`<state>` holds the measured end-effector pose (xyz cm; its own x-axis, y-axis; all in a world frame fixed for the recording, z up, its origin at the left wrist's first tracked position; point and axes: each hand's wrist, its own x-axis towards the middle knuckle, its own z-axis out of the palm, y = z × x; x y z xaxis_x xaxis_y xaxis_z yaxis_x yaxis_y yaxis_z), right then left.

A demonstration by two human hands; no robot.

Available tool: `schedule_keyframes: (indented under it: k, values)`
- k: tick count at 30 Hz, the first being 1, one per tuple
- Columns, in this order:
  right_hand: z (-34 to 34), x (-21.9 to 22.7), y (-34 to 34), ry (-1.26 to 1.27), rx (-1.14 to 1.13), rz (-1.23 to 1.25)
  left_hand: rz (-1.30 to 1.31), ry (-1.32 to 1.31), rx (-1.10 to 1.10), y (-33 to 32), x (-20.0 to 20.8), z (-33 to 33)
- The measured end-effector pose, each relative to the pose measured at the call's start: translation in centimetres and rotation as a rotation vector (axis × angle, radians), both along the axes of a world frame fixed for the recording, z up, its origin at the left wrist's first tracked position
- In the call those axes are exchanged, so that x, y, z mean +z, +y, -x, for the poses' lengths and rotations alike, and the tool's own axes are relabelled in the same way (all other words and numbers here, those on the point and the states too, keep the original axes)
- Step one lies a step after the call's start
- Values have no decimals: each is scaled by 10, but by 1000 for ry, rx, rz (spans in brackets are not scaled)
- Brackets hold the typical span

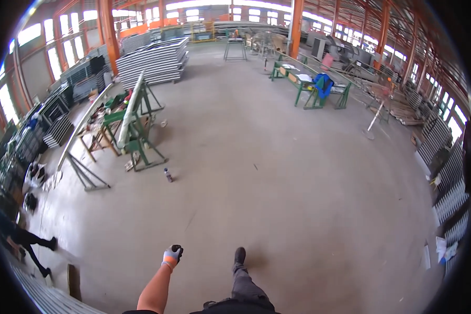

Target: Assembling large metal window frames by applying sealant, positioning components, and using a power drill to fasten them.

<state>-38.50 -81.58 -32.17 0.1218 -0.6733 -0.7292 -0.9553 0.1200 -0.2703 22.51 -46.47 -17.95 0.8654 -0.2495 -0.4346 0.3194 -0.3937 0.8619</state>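
Observation:
My left hand (172,255) is held out in front of me over the concrete floor, at the lower middle of the head view. It wears a light grey work glove with black fingers and an orange band at the wrist. The fingers are curled in, and nothing sticks out of them. No object is within its reach. My right hand is out of view. One dark shoe (239,255) of mine is forward on the floor, to the right of the hand.
A bottle (168,175) stands on the floor ahead, near green trestles (141,152) bearing a long beam (130,110). Stacked metal panels (154,60) lie behind. A green bench (301,78) with a blue cloth (323,85) is far right. A person (23,235) walks at left.

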Motion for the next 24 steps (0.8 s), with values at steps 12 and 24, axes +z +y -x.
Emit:
schedule_keyframes:
  k: [12, 24]
  values:
    - [-511, -3, -324, -468, 159, 482, -181, 663, 56, -26, -97, -133]
    - [-852, 18, -431, -653, -441, -508, -897, 193, -747, -183, -124, -538]
